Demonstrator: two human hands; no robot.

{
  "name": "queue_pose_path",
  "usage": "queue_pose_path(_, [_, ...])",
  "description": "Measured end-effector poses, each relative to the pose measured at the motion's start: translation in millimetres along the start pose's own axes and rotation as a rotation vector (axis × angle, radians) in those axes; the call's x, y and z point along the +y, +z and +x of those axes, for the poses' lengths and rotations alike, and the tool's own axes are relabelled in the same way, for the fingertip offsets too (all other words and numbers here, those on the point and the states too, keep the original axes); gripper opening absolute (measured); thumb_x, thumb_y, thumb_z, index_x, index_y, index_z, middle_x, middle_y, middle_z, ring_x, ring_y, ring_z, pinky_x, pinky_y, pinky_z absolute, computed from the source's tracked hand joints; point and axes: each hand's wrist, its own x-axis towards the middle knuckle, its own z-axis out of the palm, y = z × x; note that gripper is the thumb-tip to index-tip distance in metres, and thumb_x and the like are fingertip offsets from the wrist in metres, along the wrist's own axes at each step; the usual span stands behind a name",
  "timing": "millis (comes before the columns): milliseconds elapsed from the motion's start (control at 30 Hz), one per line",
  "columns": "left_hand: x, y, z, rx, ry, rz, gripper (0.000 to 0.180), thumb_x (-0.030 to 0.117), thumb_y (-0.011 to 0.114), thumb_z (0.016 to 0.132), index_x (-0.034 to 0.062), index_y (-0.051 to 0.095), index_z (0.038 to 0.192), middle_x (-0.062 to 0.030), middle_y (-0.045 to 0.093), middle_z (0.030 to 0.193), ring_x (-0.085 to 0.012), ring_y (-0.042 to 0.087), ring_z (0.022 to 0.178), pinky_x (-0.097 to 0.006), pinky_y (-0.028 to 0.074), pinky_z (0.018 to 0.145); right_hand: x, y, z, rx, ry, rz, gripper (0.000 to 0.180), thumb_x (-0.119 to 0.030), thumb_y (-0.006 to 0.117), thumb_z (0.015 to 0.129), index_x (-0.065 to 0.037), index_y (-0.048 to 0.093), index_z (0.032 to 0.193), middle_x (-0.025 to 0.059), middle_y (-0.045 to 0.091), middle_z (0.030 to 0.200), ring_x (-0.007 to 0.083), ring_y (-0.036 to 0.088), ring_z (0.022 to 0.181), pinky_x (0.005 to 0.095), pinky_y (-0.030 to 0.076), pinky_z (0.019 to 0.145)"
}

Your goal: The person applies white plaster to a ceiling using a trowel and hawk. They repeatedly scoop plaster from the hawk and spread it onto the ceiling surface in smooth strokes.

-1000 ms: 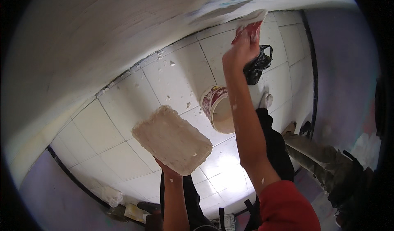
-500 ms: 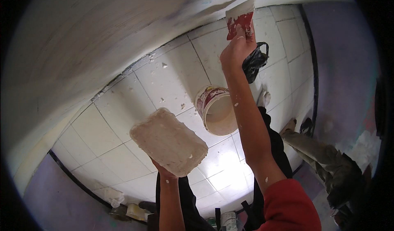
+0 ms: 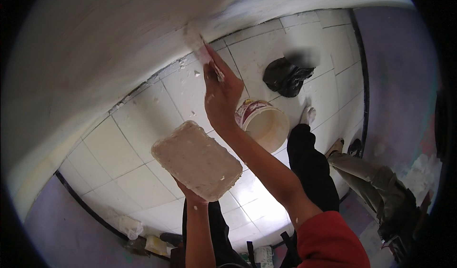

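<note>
My right hand [image 3: 221, 94] grips a putty knife [image 3: 205, 54] whose blade presses against the white plastered wall [image 3: 119, 44] at the upper left; the blade is blurred. My left hand [image 3: 192, 196] holds up from below a flat rectangular board [image 3: 196, 159] covered with white plaster, level at chest height. A round bucket [image 3: 264, 124] of plaster with a red-patterned rim stands on the tiled floor [image 3: 128, 144] just right of my right wrist.
A crumpled black bag [image 3: 285, 76] lies on the tiles beyond the bucket. Another person's legs [image 3: 376, 184] in grey-green trousers stand at the right by the purple wall [image 3: 395, 91]. Small containers [image 3: 154, 244] sit near the lower wall edge.
My right hand has swept the knife down and left along the wall, from the upper right toward the middle. The plaster board stays held at about the same height.
</note>
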Motion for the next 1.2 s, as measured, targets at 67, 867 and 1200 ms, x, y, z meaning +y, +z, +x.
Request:
queue_pose_path(67, [2,3,-1,0.030,0.024,0.004,0.062,0.057,0.037,0.093,0.0147,0.035,0.137,-0.0080,0.047,0.131,-0.0284,0.050,0.117,-0.046,0.047,0.094,8,-17,2,0.001,0.007,0.100,0.042,0.008,0.051,0.086,-0.003,0.054,0.127,0.0150,0.065,0.111,0.0188,0.060,0.108,0.0290,0.047,0.090])
queue_pose_path(867, [-9,18,-2,-0.015,0.003,-0.084,0.062,0.052,0.039,0.093,0.0100,0.033,0.138,-0.0124,0.047,0.130,-0.0312,0.050,0.116,-0.049,0.046,0.095,56,-120,173,0.367,0.342,0.415,0.048,0.010,0.046,0.080,0.001,0.051,0.127,0.0122,0.062,0.102,0.0172,0.061,0.079,0.0307,0.054,0.067])
queue_pose_path(1200, [0,10,3,-0.067,0.009,-0.060,0.060,0.055,0.035,0.094,0.0158,0.032,0.139,-0.0077,0.043,0.135,-0.0281,0.046,0.121,-0.047,0.044,0.098,76,-15,53,0.242,0.114,0.313,0.043,0.009,0.052,0.085,0.003,0.049,0.128,0.0108,0.057,0.119,0.0162,0.057,0.103,0.0260,0.046,0.091])
